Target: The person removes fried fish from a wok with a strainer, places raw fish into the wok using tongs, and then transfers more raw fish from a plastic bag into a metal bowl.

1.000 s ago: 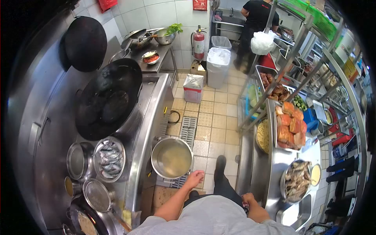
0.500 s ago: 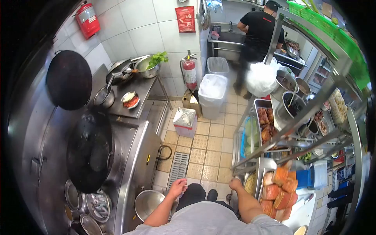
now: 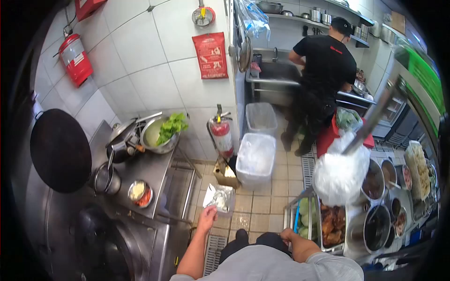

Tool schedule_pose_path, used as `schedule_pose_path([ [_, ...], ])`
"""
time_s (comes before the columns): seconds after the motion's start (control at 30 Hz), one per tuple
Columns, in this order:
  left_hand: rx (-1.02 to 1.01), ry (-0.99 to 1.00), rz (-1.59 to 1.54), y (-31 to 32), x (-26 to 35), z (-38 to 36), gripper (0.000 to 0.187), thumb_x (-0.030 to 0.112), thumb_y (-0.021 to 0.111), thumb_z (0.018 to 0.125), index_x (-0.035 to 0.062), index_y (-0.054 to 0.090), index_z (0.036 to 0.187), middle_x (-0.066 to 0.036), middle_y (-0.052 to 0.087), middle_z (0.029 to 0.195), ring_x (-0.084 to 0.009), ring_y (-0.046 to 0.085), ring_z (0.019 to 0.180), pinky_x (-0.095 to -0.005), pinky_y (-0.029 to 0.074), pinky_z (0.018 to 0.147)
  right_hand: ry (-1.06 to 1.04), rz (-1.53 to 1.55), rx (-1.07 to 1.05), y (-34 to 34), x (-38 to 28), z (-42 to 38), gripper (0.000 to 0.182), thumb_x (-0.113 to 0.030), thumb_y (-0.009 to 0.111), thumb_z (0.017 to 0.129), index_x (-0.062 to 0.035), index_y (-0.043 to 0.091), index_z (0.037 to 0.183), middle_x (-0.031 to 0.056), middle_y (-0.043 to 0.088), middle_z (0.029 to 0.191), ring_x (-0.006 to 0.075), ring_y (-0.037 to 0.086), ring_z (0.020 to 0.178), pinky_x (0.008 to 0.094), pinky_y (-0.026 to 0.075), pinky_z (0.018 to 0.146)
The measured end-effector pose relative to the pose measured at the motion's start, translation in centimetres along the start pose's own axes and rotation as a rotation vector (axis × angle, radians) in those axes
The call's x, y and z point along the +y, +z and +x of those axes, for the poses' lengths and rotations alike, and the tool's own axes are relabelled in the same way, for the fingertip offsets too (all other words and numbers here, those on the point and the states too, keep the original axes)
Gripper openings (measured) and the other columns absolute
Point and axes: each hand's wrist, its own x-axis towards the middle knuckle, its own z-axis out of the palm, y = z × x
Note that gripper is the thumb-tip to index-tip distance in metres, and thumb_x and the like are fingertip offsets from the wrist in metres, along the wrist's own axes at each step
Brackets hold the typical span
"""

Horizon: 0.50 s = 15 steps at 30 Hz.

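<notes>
My left hand (image 3: 207, 218) hangs in front of me with its fingers curled in, and no object shows in it. Below it, as I look down, is a foil-topped square tin (image 3: 218, 197) on the floor. My right hand (image 3: 286, 235) is by my right thigh, its fingers loosely closed and partly turned from view; I see nothing held. Closest to that hand, on the rack at right, are a blue-edged tray of green vegetables (image 3: 307, 218) and a metal tray of browned meat (image 3: 333, 225).
At left are a wok (image 3: 105, 248) and a steel table (image 3: 161, 175) with a bowl of leafy greens (image 3: 161, 133). A fire extinguisher (image 3: 221, 136) and white bin (image 3: 255, 159) stand ahead. A person in black (image 3: 328, 70) works by the sink. Pots (image 3: 370, 229) line the right.
I have moved forward along the aisle; the bin, steel table and sink are nearer. The pork blocks and the bowl by my left side have left view. Both hands have swung slightly.
</notes>
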Motion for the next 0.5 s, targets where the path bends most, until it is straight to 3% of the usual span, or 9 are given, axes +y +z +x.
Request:
schedule_pose_path([
  [0.07,-0.010,0.122,0.097,3.1,9.0,5.6,0.036,0.024,0.066,0.098,0.0019,0.063,0.126,-0.001,0.063,0.095,-0.0104,0.061,0.078,-0.0261,0.052,0.068,-0.048,-0.167,0.114,-3.8,4.9,5.5,0.018,-0.013,0.060,0.087,-0.0002,0.071,0.081,0.0195,0.071,0.078,0.0293,0.071,0.069,0.0459,0.058,0.056],
  [0.1,-0.036,0.201,0.179,4.6,13.2,8.5,0.037,0.025,0.066,0.098,0.0018,0.063,0.127,-0.001,0.064,0.092,-0.0089,0.061,0.081,-0.0254,0.051,0.070,0.098,0.230,0.064,-8.0,5.2,6.7,0.018,-0.013,0.059,0.088,-0.0008,0.070,0.084,0.0183,0.070,0.077,0.0296,0.070,0.068,0.0469,0.057,0.054],
  [0.17,-0.103,0.323,0.175,8.5,22.8,13.0,0.034,0.021,0.065,0.099,0.0022,0.063,0.127,0.000,0.065,0.089,-0.0074,0.060,0.080,-0.0240,0.050,0.074,0.424,1.134,0.188,-16.7,5.5,8.8,0.017,-0.015,0.057,0.091,-0.0020,0.069,0.088,0.0159,0.069,0.076,0.0303,0.069,0.066,0.0487,0.056,0.052],
  [0.27,-0.123,0.734,0.442,13.6,34.3,19.7,0.032,0.018,0.066,0.097,0.0030,0.064,0.126,-0.004,0.065,0.103,-0.0104,0.062,0.082,-0.0253,0.052,0.077,0.422,1.304,0.339,-26.7,10.3,16.7,0.020,-0.015,0.055,0.092,-0.0009,0.068,0.091,0.0166,0.069,0.078,0.0301,0.068,0.064,0.0465,0.055,0.049],
  [0.33,-0.152,0.714,0.416,18.3,42.7,20.4,0.029,0.016,0.067,0.096,0.0011,0.065,0.121,-0.006,0.064,0.108,-0.0135,0.065,0.093,-0.0294,0.053,0.085,0.241,1.118,0.386,-31.7,15.8,25.4,0.021,-0.016,0.053,0.094,-0.0002,0.067,0.093,0.0171,0.068,0.079,0.0300,0.067,0.062,0.0451,0.055,0.047],
  [0.4,-0.105,0.896,0.635,22.2,49.4,22.2,0.027,0.013,0.068,0.094,0.0014,0.066,0.118,-0.007,0.063,0.103,-0.0152,0.064,0.090,-0.0302,0.052,0.083,0.142,-0.015,0.274,-45.4,16.2,22.3,0.023,-0.015,0.049,0.094,-0.0007,0.068,0.093,0.0156,0.069,0.081,0.0271,0.066,0.059,0.0429,0.054,0.047],
  [0.43,-0.088,0.977,0.791,24.1,52.9,23.0,0.026,0.011,0.068,0.094,0.0014,0.066,0.118,-0.007,0.062,0.099,-0.0156,0.063,0.090,-0.0298,0.052,0.085,0.182,0.062,0.366,-49.5,17.3,23.4,0.023,-0.015,0.050,0.094,-0.0013,0.069,0.095,0.0142,0.069,0.080,0.0255,0.066,0.058,0.0406,0.054,0.048],
  [0.5,-0.060,1.136,0.897,28.0,58.8,26.0,0.024,0.011,0.068,0.093,0.0018,0.068,0.116,-0.008,0.061,0.097,-0.0180,0.063,0.087,-0.0306,0.052,0.081,0.367,1.079,0.747,-57.2,19.6,24.9,0.023,-0.017,0.052,0.093,-0.0025,0.070,0.098,0.0115,0.069,0.080,0.0225,0.065,0.057,0.0361,0.053,0.050],
])
